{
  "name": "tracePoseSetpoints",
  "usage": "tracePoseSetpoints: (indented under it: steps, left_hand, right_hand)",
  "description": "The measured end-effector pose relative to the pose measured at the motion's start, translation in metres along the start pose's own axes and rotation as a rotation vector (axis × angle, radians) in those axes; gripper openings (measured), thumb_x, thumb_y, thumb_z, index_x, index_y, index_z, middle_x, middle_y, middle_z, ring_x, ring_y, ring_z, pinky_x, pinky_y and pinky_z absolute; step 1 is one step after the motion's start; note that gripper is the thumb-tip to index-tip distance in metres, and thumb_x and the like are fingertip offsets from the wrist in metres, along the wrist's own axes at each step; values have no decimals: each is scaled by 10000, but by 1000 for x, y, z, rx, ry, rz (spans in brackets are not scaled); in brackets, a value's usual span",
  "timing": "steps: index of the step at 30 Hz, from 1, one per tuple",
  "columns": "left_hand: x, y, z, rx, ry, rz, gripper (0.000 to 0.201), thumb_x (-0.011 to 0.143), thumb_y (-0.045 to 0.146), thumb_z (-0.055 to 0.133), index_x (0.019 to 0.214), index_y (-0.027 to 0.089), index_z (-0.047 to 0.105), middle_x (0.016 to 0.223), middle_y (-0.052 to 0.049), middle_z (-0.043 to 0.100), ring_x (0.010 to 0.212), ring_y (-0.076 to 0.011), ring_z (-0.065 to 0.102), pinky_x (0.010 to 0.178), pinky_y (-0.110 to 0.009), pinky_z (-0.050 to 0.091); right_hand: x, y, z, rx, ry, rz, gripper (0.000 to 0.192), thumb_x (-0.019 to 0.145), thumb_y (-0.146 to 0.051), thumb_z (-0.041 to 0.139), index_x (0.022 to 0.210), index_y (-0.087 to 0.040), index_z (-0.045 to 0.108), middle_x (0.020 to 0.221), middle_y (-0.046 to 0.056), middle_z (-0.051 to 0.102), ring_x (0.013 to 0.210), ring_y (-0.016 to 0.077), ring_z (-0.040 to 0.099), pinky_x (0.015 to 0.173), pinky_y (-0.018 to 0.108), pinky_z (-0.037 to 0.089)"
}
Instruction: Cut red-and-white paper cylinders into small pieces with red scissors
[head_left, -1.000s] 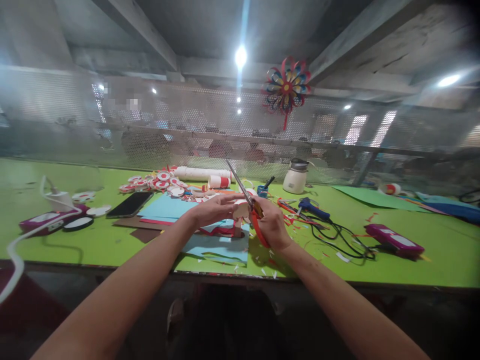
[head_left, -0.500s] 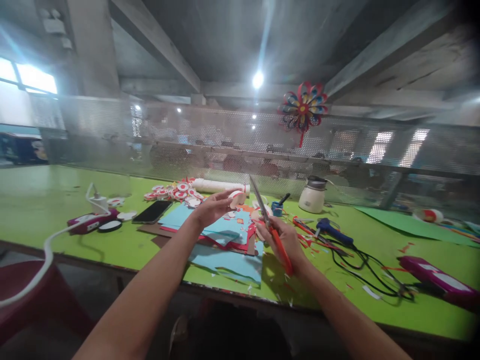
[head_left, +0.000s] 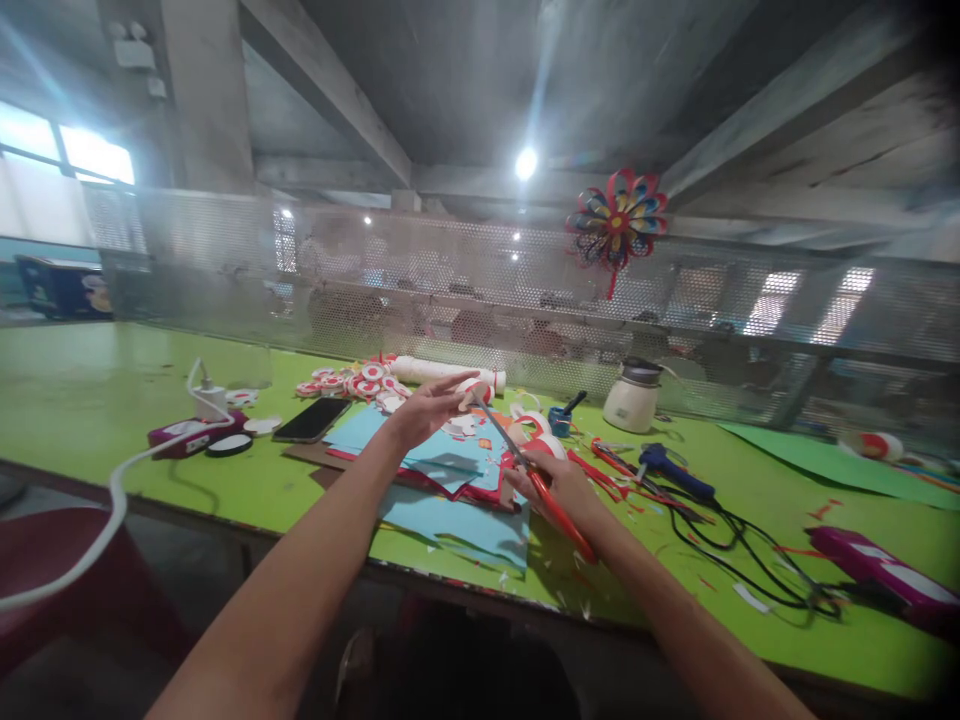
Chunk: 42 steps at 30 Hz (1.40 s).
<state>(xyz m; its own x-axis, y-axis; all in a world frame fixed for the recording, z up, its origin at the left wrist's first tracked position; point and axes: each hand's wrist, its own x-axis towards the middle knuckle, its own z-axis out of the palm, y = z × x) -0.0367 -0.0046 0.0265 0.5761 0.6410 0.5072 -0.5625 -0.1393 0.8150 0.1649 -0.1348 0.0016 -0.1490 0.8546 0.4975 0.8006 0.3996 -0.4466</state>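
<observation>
My left hand [head_left: 426, 412] pinches a small white and red paper ring [head_left: 474, 388] above the pile of sheets. In my right hand [head_left: 564, 488] is a pair of scissors [head_left: 559, 512] with orange-red handles. Its blades point up and left, and their tip reaches the ring; whether they cut into it I cannot tell. Light blue paper sheets [head_left: 454, 532] lie under both hands, over red and brown ones. White and red cut-out rings [head_left: 538, 428] rest just beyond my right hand.
Behind my left hand are a heap of red-and-white discs [head_left: 372, 374], a white roll [head_left: 435, 372] and a phone [head_left: 312, 420]. To the right stand a blue jar [head_left: 559, 422] and a beige jug [head_left: 633, 402], near a blue glue gun [head_left: 675, 470] with its black cord. Power strips [head_left: 885, 568] lie at both sides.
The scissors have swung left and down, so their tip now meets the paper ring in my left hand. The whole view has shifted slightly; my left hand keeps its hold.
</observation>
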Motion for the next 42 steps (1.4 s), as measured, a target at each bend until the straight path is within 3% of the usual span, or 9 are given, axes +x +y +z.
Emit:
tracePoseSetpoints:
  steps: [8,15,26,34,42]
  left_hand:
    - [1,-3,-3,72,-46,-3,483,725,165,636,1199,159,548,1161,-128,592,1043,-220,543,845,-306,388]
    - [3,-6,-7,114,-52,2,481,735,164,624,1209,164,539,1205,-138,565,1048,-230,545,856,-322,382]
    - [3,-6,-9,104,-38,-25,482,727,162,626,1202,161,548,1083,-116,632,860,-169,599,829,-309,392]
    - [4,-7,-9,87,-33,-40,482,722,165,633,1198,171,551,1164,-129,596,1055,-230,546,810,-289,406]
    - [3,-6,-7,94,-26,-36,464,717,173,639,1175,181,570,1136,-118,614,1030,-224,561,816,-296,402]
  right_hand:
    - [-1,-1,1,-48,41,-34,384,804,-523,483,846,-179,650,669,25,653,592,169,579,555,247,426]
    - [-1,1,1,-123,30,-2,426,794,-542,490,974,-194,658,754,45,683,686,207,623,625,275,441]
    - [-1,-2,0,-138,18,25,444,786,-540,503,1001,-186,661,824,69,704,707,218,634,636,280,454]
    - [-1,-1,1,-147,27,-6,418,800,-548,474,920,-199,668,680,35,667,631,201,617,575,264,433]
    - [-1,-2,0,-116,19,-3,417,795,-540,490,930,-193,678,674,31,665,631,194,616,582,262,436]
